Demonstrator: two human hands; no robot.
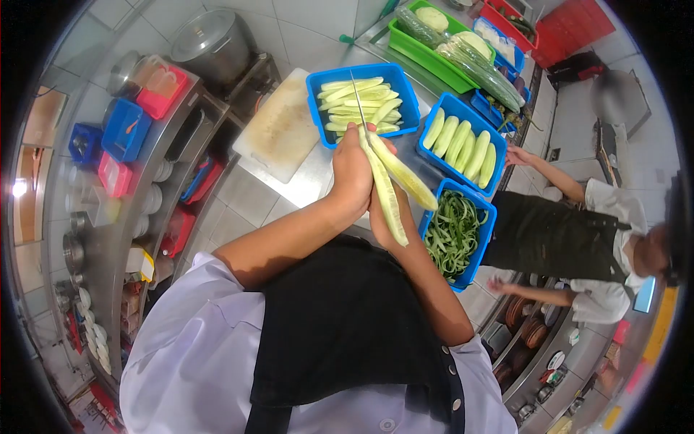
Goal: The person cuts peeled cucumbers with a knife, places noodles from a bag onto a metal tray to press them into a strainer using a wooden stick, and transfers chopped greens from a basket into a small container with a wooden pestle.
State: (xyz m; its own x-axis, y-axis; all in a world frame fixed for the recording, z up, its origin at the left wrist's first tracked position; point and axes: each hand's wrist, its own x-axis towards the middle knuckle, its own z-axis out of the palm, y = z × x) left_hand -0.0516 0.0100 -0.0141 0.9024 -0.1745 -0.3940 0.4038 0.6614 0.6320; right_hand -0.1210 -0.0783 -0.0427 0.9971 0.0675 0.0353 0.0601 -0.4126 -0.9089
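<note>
A peeled cucumber (382, 184), split lengthwise into two pale halves, fans out toward me over my right wrist. My left hand (351, 168) is closed at its far end, against the cucumber's left side. Beneath the halves, my right hand (379, 206) is partly covered, its fingers curled at the base of a knife (357, 94). The thin blade points away from me; the handle is hidden. Below the blade, a blue basket (314, 105) contains cut cucumber strips (361, 108). Whole peeled cucumbers (452, 141) lie in another blue basket (496, 160) to the right.
A blue basket of green peelings (452, 235) stands near my right forearm. A stained cutting board (275, 130) lies left. Farther off, a green basket (405, 47) carries vegetables. At right, a co-worker in a dark apron (549, 235) has one hand near the cucumber basket.
</note>
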